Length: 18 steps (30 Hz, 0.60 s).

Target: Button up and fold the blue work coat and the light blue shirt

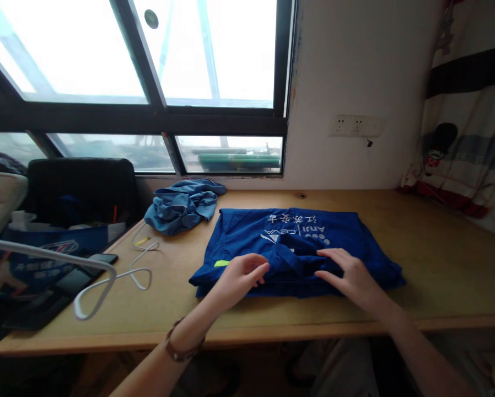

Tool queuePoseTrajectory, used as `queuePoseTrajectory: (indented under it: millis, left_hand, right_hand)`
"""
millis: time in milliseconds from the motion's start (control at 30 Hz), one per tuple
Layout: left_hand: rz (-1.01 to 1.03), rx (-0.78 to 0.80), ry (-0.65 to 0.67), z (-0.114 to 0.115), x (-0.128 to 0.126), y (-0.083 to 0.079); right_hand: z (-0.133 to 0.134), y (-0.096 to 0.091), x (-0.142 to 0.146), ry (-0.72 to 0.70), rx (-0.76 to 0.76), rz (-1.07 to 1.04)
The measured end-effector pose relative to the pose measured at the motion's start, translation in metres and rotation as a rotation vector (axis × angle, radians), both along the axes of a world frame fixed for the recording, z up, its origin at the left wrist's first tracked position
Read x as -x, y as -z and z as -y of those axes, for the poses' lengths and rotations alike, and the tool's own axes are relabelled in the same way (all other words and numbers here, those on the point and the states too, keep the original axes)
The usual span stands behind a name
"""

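Observation:
A folded dark blue shirt [346, 231] with white printed lettering lies on the wooden table [437, 253], its near edge close to me. My left hand [239, 278] rests on the shirt's near left part, fingers curled and pressing the cloth beside a small yellow tag [221, 263]. My right hand [349, 273] lies flat on the near middle of the shirt, fingers stretched toward the collar area. Neither hand lifts anything.
A crumpled lighter blue garment [183, 204] sits at the back left of the table. A white clothes hanger [107, 275] lies at the left edge, over a blue bag [36, 259] and a dark phone [101, 258]. A black chair [82, 187] stands left; window behind.

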<state>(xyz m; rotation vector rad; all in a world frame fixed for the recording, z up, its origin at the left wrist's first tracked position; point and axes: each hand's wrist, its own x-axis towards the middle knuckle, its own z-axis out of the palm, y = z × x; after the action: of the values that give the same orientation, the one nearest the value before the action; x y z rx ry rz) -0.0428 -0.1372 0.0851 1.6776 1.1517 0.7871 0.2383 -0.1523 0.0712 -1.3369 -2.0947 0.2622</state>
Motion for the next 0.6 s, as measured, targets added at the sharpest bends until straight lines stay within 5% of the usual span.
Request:
queuePoseTrajectory:
  millis: [133,267,600]
  left_hand:
    - [0.353,0.410,-0.085,-0.029,-0.045,0.014]
    - [0.524,0.722,-0.053,-0.047,-0.051,0.019]
    - [0.761,0.755,0.087,-0.052,-0.016,-0.014]
  right_hand:
    - [-0.004,0.036,0.062,0.104,-0.160,-0.020]
    - [0.004,0.054,0.092,0.199,-0.198,-0.008]
    - [0.012,0.047,0.090,0.392,-0.176,0.004]
